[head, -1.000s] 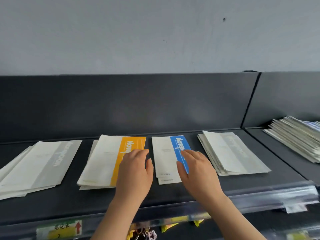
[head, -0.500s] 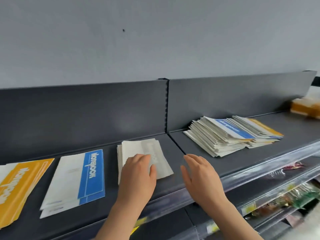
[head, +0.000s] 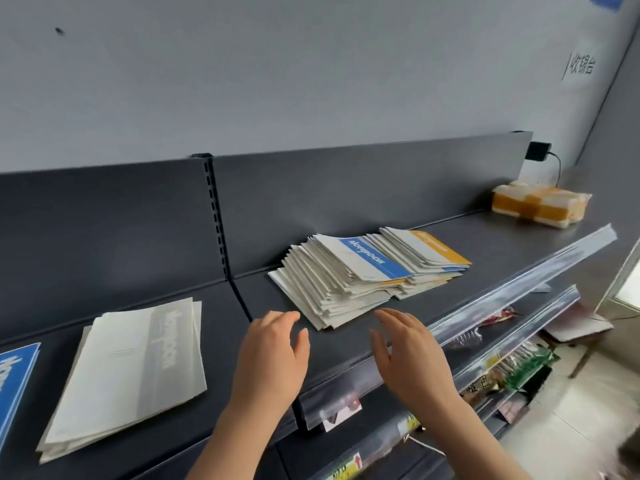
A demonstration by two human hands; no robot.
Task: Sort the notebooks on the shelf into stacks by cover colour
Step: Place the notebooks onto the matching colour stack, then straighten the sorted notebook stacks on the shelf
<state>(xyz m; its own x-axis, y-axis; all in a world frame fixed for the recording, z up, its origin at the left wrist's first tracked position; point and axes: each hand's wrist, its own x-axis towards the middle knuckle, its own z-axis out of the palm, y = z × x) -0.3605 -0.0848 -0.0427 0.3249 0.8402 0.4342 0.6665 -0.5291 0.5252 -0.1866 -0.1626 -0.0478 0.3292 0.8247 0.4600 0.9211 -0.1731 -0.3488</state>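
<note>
Both hands are empty with loose fingers, the left hand (head: 273, 355) and right hand (head: 408, 355) apart, just before the mixed pile of notebooks (head: 360, 271) on the shelf (head: 485, 244).

We had a single view, from a wide-angle camera worn on the head, which looked forward and down at the shelf (head: 512, 244) from just in front, angled toward its right end, near enough that the left hand (head: 273, 355) and right hand (head: 412, 355) entered from the bottom edge, with the wall (head: 311, 81) above.
</note>
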